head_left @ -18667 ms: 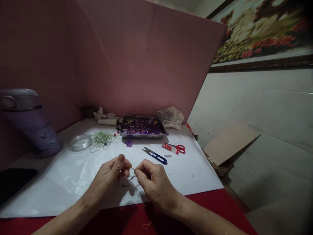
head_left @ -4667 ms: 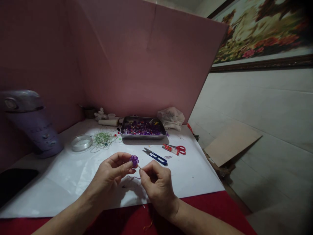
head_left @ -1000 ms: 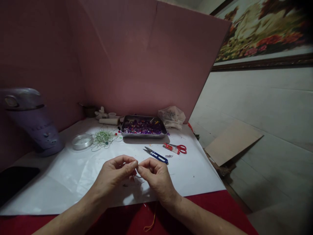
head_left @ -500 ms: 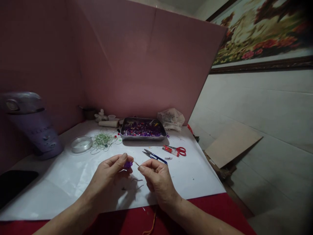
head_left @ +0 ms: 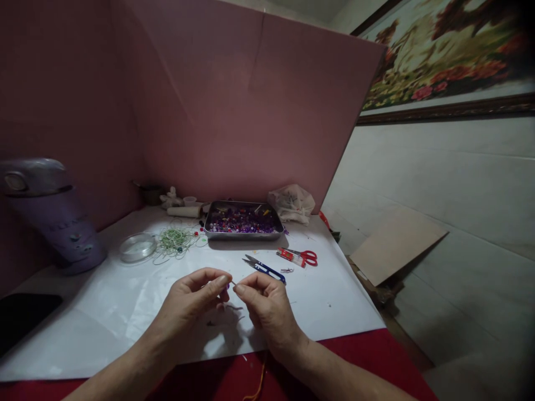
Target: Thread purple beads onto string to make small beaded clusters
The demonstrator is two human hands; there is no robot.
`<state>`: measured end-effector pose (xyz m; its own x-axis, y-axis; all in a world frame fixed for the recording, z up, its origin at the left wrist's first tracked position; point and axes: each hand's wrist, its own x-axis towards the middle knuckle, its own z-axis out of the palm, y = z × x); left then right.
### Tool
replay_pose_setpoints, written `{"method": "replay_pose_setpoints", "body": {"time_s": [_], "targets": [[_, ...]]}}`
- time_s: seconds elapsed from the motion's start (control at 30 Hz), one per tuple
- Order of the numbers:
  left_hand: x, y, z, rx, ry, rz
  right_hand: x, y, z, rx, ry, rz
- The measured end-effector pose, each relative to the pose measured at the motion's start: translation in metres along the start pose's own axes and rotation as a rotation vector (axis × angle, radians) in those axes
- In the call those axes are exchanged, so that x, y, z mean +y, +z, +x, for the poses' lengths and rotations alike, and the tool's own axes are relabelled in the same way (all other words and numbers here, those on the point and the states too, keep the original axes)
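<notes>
My left hand (head_left: 199, 294) is closed in a pinch, with a small bit of a purple bead piece (head_left: 228, 286) showing among its fingers; most of that piece is hidden. Close beside it, my right hand (head_left: 267, 305) pinches a thin cord (head_left: 234, 283), and the short visible length reaches across to the left fingertips. Below the right wrist an orange cord (head_left: 263, 377) hangs over the red cloth; whether it is the same cord I cannot tell. Just beyond the right hand lie blue thread snips (head_left: 267, 270).
Beyond the hands stands a metal tray (head_left: 246, 236) of purple beads. Red scissors (head_left: 309, 257) and a lighter (head_left: 291, 257) lie right of centre. Tangled green thread (head_left: 174, 240), a clear round dish (head_left: 137, 248) and a purple tumbler (head_left: 62, 228) stand left. Pink panels (head_left: 246, 122) close off the back.
My two hands have come closer, fingertips nearly meeting. The left thumb has moved forward over the purple piece, which shows less now. Less of the cord shows between the hands.
</notes>
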<state>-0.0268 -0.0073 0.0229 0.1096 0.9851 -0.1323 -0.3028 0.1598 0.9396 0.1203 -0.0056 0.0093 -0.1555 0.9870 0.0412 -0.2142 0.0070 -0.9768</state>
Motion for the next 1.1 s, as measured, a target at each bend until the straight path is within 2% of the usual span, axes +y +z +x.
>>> {"method": "replay_pose_setpoints", "body": {"time_s": [0.27,0.47,0.63,0.8,1.1], "targets": [[-0.0024,-0.0020,0.0004,0.024,0.002,0.004,-0.0008,-0.0003,0.0002,0.018,-0.012,-0.010],[0.0019,-0.0057,0.0017,0.087,0.223,0.197,0.0010,-0.0002,-0.0008,0.016,-0.014,-0.059],[0.0035,0.0013,-0.0004,0.034,0.125,0.240,0.0011,-0.0004,-0.0015,0.007,-0.034,-0.079],[0.0060,0.0032,-0.0035,0.020,0.194,0.262,0.0006,-0.0008,-0.0015,-0.011,-0.030,-0.109],[0.0035,0.0012,-0.0037,0.017,0.110,0.208,-0.0003,-0.0016,-0.0014,0.017,-0.029,-0.111]]}}
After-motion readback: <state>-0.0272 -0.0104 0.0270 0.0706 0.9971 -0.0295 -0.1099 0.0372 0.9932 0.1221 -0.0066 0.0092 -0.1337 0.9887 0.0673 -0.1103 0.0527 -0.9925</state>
